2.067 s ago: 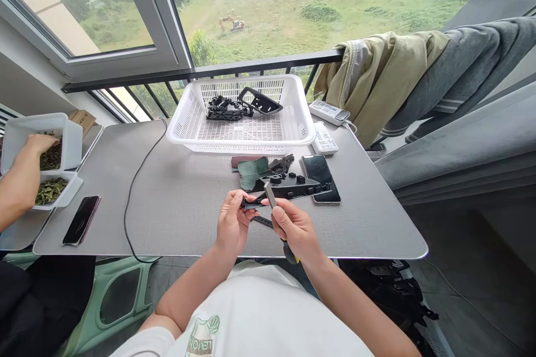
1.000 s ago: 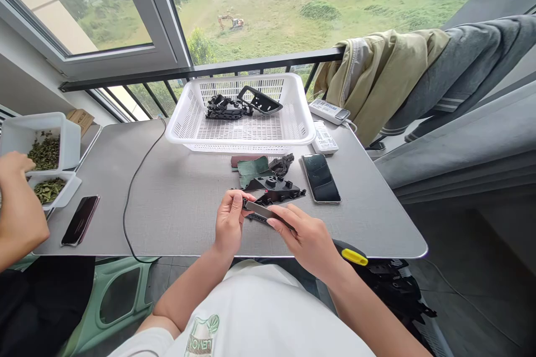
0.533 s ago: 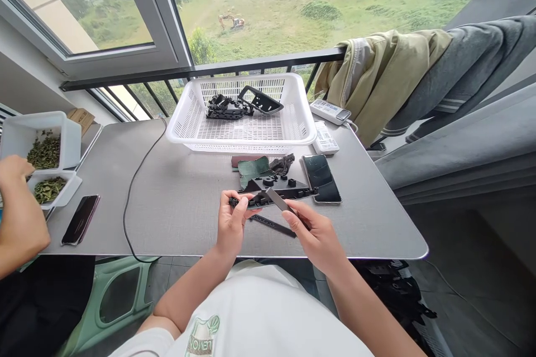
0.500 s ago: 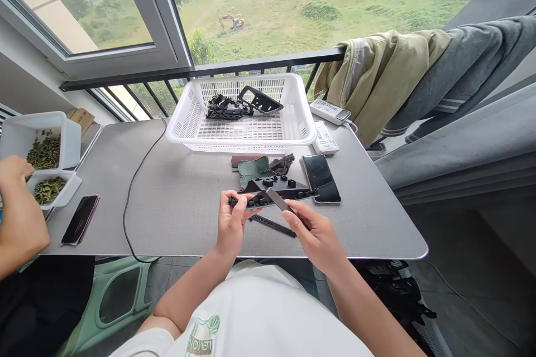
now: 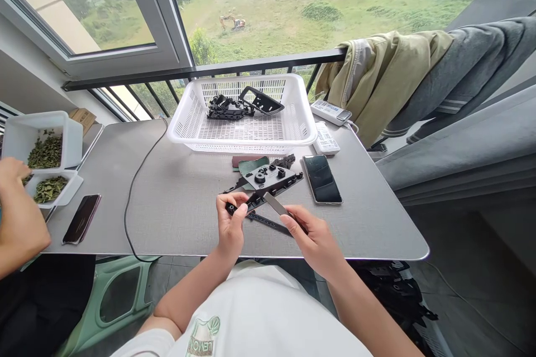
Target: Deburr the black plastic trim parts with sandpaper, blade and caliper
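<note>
My left hand (image 5: 231, 222) grips the near left end of a black moulded plastic part (image 5: 274, 178), with the thumb on top. The part is tilted, its flat face with round and square bosses showing. In my right hand (image 5: 309, 237) is a flat grey file (image 5: 274, 203), whose tip rests at or very near the part's near edge; contact is hard to make out. Below the part lies a black slotted strip (image 5: 270, 224) on the table. Green sandpaper (image 5: 251, 165), a maroon piece (image 5: 247, 160) and a crumpled dark cloth (image 5: 287, 161) lie behind it.
A white basket (image 5: 243, 148) holding black plastic parts stands at the back of the table (image 5: 167, 201). Phones (image 5: 322, 178) lie right and left, near a black cable (image 5: 126, 212). White boxes (image 5: 326, 139) sit right. Another person's hand (image 5: 14, 173) is by tubs of leaves (image 5: 69, 148).
The black plastic part has turned in my left hand, its right end swinging away and its flat face tipping into view. The file has shifted slightly left and down with my right hand.
</note>
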The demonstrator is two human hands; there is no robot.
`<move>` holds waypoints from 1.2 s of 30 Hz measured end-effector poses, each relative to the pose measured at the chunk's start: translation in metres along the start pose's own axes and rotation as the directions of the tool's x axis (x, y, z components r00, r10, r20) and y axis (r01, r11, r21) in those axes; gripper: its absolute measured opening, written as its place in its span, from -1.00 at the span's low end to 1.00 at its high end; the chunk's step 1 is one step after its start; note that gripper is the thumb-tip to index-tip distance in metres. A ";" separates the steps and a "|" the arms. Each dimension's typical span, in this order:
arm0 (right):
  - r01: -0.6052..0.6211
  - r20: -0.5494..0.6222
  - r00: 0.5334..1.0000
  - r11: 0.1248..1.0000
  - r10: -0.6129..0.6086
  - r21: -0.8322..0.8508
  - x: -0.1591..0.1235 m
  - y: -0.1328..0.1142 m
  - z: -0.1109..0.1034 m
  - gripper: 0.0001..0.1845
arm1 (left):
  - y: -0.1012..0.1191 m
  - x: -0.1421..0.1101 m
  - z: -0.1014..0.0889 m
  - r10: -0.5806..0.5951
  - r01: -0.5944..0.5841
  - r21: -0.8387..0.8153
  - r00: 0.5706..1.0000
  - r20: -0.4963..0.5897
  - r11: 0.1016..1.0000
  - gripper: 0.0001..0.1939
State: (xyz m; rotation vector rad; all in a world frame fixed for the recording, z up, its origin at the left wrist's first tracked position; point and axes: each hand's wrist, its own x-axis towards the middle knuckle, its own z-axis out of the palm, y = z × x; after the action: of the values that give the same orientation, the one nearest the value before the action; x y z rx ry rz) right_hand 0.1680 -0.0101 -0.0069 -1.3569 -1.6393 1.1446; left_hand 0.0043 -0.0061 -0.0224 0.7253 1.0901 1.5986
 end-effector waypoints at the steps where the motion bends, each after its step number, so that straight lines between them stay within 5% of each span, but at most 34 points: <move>1: 0.000 0.032 1.000 1.000 0.001 -0.022 -0.001 -0.002 0.001 -0.69 | -0.002 -0.001 -0.002 0.054 -0.054 0.023 0.998 0.018 0.998 -0.74; 6: -0.001 0.176 0.984 0.996 0.016 -0.088 -0.004 -0.010 0.004 -0.69 | -0.009 -0.003 -0.008 0.291 -0.307 0.103 0.946 0.146 0.946 -0.86; 13: -0.083 0.203 0.974 0.992 0.101 -0.095 -0.001 -0.012 0.003 -0.63 | -0.013 -0.001 -0.013 0.420 -0.473 0.200 0.871 0.254 0.858 -0.87; 21: -0.126 0.272 0.954 0.991 0.131 -0.036 0.000 -0.014 0.000 -0.63 | -0.012 0.000 -0.010 0.406 -0.448 0.232 0.890 0.207 0.863 -0.88; 27: -0.145 0.331 0.934 0.989 0.134 0.011 0.002 -0.009 -0.008 -0.60 | -0.008 0.000 0.000 0.365 -0.377 0.243 0.926 0.092 0.894 -0.70; 33: -0.266 0.392 0.904 0.942 0.170 0.206 0.001 0.002 -0.018 -0.51 | -0.009 -0.001 0.001 0.211 -0.211 0.136 0.977 0.013 0.968 -0.65; 36: -0.309 0.410 0.894 0.911 0.180 0.272 0.000 0.004 -0.022 -0.47 | -0.008 0.000 0.001 0.218 -0.220 0.134 0.975 0.027 0.966 -0.64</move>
State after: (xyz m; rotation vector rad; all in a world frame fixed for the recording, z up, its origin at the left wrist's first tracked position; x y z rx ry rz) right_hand 0.1891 -0.0056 -0.0026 -1.1974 -1.4567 1.8425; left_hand 0.0085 -0.0057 -0.0293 0.9741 1.1509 1.7139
